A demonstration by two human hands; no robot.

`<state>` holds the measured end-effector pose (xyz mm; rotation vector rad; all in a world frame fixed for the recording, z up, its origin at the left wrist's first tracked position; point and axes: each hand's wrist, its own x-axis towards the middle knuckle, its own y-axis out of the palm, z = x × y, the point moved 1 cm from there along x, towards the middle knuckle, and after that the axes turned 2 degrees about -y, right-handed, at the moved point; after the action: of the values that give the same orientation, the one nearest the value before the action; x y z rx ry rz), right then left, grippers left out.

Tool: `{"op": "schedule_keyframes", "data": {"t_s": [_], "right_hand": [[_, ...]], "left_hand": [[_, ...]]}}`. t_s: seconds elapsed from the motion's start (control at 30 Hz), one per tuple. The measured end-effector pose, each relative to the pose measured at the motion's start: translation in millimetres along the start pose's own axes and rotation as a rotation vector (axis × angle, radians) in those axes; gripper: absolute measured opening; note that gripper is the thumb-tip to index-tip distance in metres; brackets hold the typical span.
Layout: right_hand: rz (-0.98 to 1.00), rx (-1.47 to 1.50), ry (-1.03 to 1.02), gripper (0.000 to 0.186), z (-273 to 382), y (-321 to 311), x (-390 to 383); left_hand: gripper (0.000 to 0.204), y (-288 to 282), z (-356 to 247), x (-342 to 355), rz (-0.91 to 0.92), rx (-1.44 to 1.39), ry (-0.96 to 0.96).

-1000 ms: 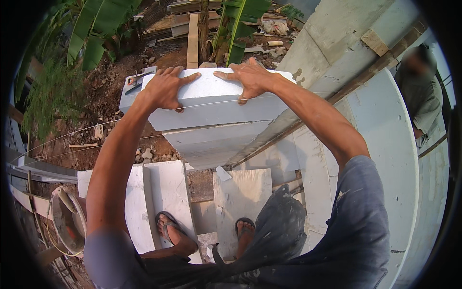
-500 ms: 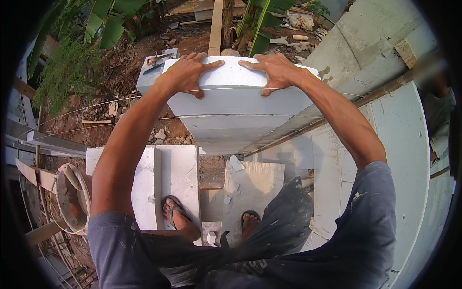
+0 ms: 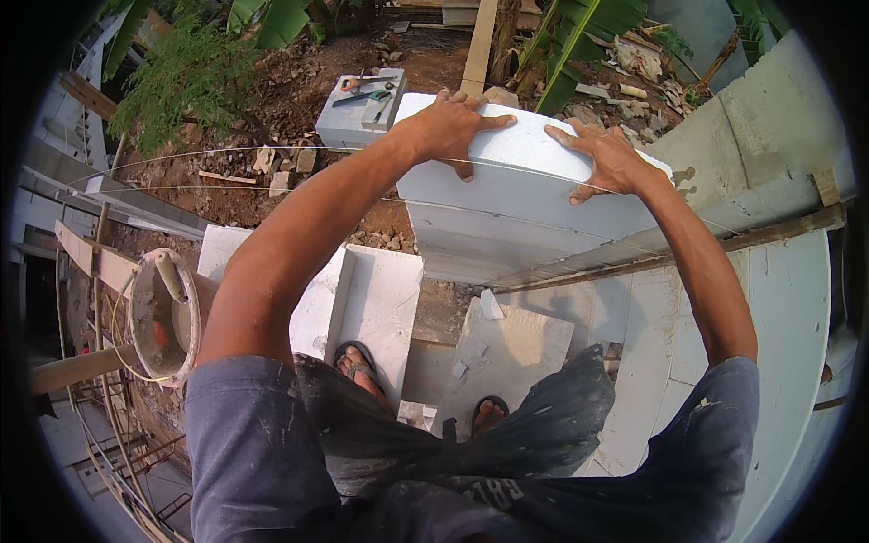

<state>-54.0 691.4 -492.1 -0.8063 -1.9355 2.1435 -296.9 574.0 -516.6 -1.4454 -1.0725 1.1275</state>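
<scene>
A long white lightweight block [image 3: 523, 143] lies on top of a wall of similar pale blocks [image 3: 507, 231]. My left hand [image 3: 455, 136] grips its left part, fingers over the top toward the far side and thumb lying along the top. Farther right, my right hand [image 3: 605, 161] holds the same block, fingers and thumb spread across its top and near edge. A thin white string [image 3: 335, 151] runs across in front of the block, close to both hands. The far side of the block, where some fingertips reach, is hidden.
I stand in sandals on white blocks [image 3: 385, 290] and a pale board [image 3: 534, 337]. A bucket [image 3: 138, 312] with a trowel stands at left. Tools, one with an orange handle [image 3: 350, 84], lie on a separate block [image 3: 348, 124]. A grey concrete wall [image 3: 751, 136] rises at right.
The whole view has shifted, so the block and wall appear farther right. Both hands keep their hold on the block; the right hand sits slightly farther from the left.
</scene>
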Motion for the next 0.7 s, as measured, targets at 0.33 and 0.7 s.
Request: {"op": "schedule_keyframes", "data": {"t_s": [0.33, 0.7], "right_hand": [[-0.633, 0.522, 0.267, 0.056, -20.5, -31.1, -25.9], [-0.469, 0.971, 0.055, 0.035, 149.8, 131.9, -47.5]], "left_hand": [[0.067, -124.5, 50.9, -161.2, -0.823, -0.335, 0.053], [0.027, 203.0, -95.9, -436.3, -0.599, -0.882, -1.38]]}}
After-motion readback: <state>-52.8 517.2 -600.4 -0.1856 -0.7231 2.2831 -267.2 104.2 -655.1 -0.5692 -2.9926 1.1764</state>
